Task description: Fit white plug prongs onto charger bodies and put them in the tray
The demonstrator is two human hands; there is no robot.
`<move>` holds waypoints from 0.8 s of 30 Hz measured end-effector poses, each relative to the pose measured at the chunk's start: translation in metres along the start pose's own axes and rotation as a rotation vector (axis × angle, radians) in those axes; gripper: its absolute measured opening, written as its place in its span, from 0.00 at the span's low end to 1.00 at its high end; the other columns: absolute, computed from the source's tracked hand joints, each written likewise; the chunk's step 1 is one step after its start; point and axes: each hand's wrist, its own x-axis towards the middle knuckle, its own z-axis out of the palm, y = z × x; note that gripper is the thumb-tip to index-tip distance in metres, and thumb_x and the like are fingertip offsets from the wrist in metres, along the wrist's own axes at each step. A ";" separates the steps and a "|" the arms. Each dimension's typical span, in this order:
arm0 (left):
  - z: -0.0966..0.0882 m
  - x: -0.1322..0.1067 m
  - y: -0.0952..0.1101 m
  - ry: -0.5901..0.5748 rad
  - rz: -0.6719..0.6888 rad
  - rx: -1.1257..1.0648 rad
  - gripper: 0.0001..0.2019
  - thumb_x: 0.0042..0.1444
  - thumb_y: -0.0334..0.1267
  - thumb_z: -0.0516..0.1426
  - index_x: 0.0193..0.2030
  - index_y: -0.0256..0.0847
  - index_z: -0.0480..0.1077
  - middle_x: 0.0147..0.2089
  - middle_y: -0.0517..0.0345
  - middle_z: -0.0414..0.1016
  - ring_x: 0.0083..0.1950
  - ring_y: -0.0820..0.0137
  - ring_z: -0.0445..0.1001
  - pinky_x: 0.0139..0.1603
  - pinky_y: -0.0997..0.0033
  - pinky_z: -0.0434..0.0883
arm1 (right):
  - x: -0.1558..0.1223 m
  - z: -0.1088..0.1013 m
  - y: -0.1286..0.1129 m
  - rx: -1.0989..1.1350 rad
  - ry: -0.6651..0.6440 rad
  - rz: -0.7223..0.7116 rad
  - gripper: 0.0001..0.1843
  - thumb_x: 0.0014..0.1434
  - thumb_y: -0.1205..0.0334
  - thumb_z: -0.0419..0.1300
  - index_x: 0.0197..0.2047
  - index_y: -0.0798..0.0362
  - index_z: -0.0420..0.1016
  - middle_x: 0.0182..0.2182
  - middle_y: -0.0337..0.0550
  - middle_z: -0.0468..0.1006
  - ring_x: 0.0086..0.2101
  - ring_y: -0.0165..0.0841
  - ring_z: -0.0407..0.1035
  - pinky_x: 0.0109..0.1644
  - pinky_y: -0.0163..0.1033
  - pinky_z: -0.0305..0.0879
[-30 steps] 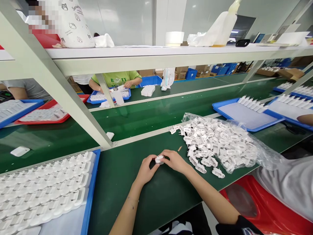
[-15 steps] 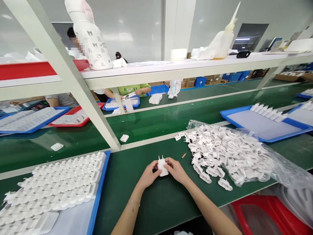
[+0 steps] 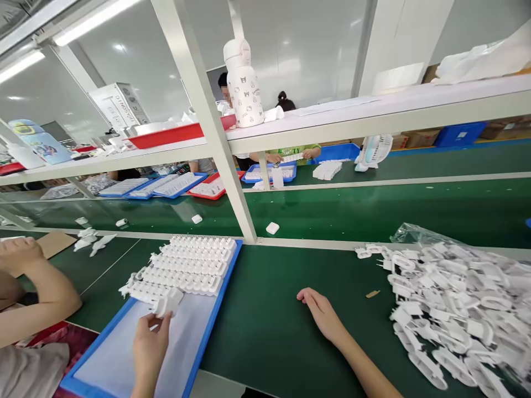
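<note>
Left hand [image 3: 150, 336] pinches one white plug [image 3: 169, 302] over the blue tray [image 3: 205, 340]. Right hand [image 3: 322, 313] lies released, flat on the green mat [image 3: 274, 320], holding nothing.

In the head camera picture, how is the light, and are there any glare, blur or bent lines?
Head view: even, bright light from the ceiling tube lamps; soft glare on the glossy green conveyor belt; straight white frame posts lean and splay, a wide-lens distortion; the left hand at the blue plastic tray looks slightly soft; the right hand is sharper.
</note>
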 end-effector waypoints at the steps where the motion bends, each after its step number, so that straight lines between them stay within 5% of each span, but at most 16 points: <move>1: -0.001 0.007 -0.006 0.001 -0.006 0.017 0.15 0.47 0.51 0.54 0.36 0.42 0.61 0.32 0.55 0.71 0.34 0.59 0.73 0.29 0.63 0.70 | -0.001 0.000 -0.002 -0.013 -0.009 0.005 0.22 0.64 0.46 0.41 0.34 0.48 0.70 0.35 0.44 0.74 0.39 0.39 0.68 0.45 0.43 0.62; 7: 0.020 0.030 -0.040 -0.046 0.026 0.326 0.15 0.47 0.52 0.51 0.33 0.41 0.58 0.34 0.52 0.69 0.36 0.58 0.71 0.34 0.62 0.68 | -0.008 -0.001 -0.002 -0.040 -0.034 0.010 0.20 0.65 0.49 0.41 0.35 0.47 0.69 0.37 0.44 0.73 0.41 0.39 0.67 0.48 0.43 0.61; 10: 0.017 0.029 -0.045 0.023 0.011 0.449 0.17 0.49 0.54 0.51 0.33 0.41 0.57 0.33 0.54 0.66 0.33 0.61 0.69 0.30 0.65 0.65 | -0.009 -0.001 -0.001 -0.037 -0.026 0.000 0.20 0.66 0.50 0.41 0.36 0.47 0.70 0.37 0.43 0.73 0.41 0.38 0.67 0.47 0.42 0.61; 12: 0.013 0.023 -0.034 0.116 0.075 0.460 0.19 0.48 0.56 0.52 0.33 0.42 0.56 0.31 0.56 0.64 0.32 0.62 0.67 0.28 0.67 0.64 | -0.008 -0.001 -0.001 -0.036 -0.016 -0.019 0.19 0.66 0.51 0.41 0.36 0.48 0.70 0.35 0.43 0.73 0.39 0.37 0.67 0.45 0.40 0.62; 15: 0.028 0.012 0.013 0.136 0.333 0.267 0.16 0.51 0.53 0.53 0.33 0.42 0.58 0.28 0.59 0.62 0.32 0.65 0.67 0.31 0.68 0.65 | -0.002 0.001 -0.002 -0.037 0.032 -0.067 0.19 0.66 0.53 0.41 0.35 0.49 0.69 0.33 0.42 0.73 0.37 0.35 0.67 0.43 0.39 0.62; 18: 0.086 0.006 0.088 -0.107 0.543 -0.014 0.11 0.55 0.46 0.53 0.38 0.42 0.62 0.31 0.59 0.66 0.33 0.68 0.69 0.37 0.68 0.68 | 0.004 0.000 -0.004 -0.065 0.103 -0.117 0.17 0.67 0.56 0.42 0.35 0.49 0.69 0.34 0.42 0.72 0.37 0.35 0.67 0.43 0.39 0.61; 21: 0.176 0.011 0.164 -0.452 0.660 -0.032 0.18 0.57 0.46 0.52 0.51 0.42 0.60 0.45 0.52 0.70 0.42 0.65 0.71 0.43 0.65 0.70 | 0.000 -0.008 -0.010 -0.147 0.150 -0.141 0.14 0.66 0.59 0.44 0.36 0.49 0.69 0.34 0.41 0.72 0.37 0.35 0.66 0.43 0.39 0.61; 24: 0.265 0.022 0.221 -0.504 0.645 0.088 0.29 0.54 0.47 0.55 0.59 0.38 0.55 0.57 0.41 0.64 0.56 0.54 0.65 0.53 0.56 0.65 | -0.016 -0.024 -0.021 -0.220 0.201 -0.118 0.10 0.65 0.62 0.47 0.37 0.49 0.68 0.35 0.40 0.72 0.38 0.34 0.65 0.42 0.38 0.61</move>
